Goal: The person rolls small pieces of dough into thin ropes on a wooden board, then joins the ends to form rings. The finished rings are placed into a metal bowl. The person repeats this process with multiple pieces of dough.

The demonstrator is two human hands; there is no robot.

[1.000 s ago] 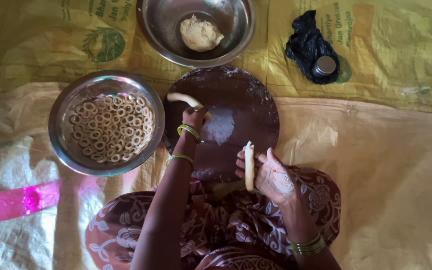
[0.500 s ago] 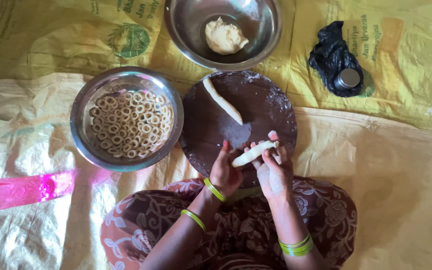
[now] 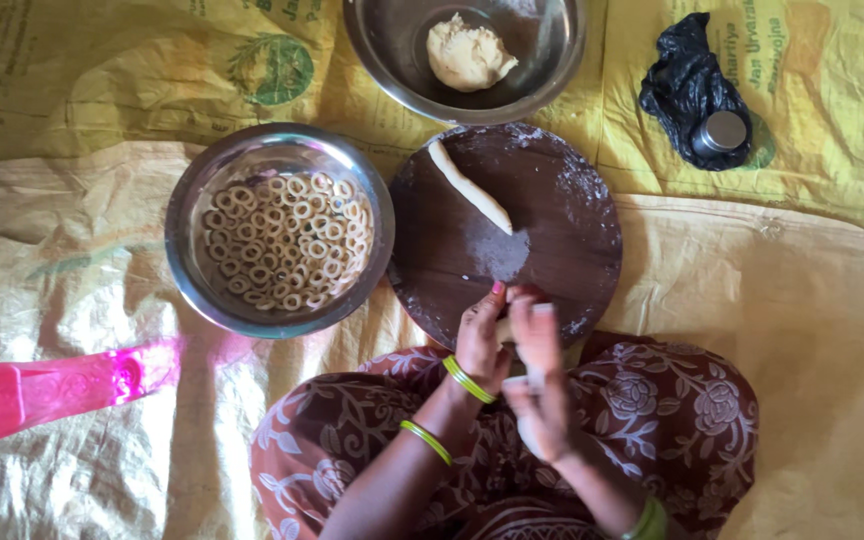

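At twelve o'clock pale cream dough (image 3: 468, 54) sat in a silver bowl (image 3: 552, 70); the round board (image 3: 562, 250) was dark brown; at eight o'clock lay a bright pink strip (image 3: 52, 385); the skirt (image 3: 672, 420) was maroon, floral-patterned.

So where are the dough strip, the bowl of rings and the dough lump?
dough strip (image 3: 469, 186), head view, middle of the strip
bowl of rings (image 3: 184, 262), head view, left rim
dough lump (image 3: 466, 54), head view, centre

Yellow printed sacks (image 3: 102, 80) spread flat w/ green round logo (image 3: 274, 68); black plastic bag (image 3: 687, 80) top right.
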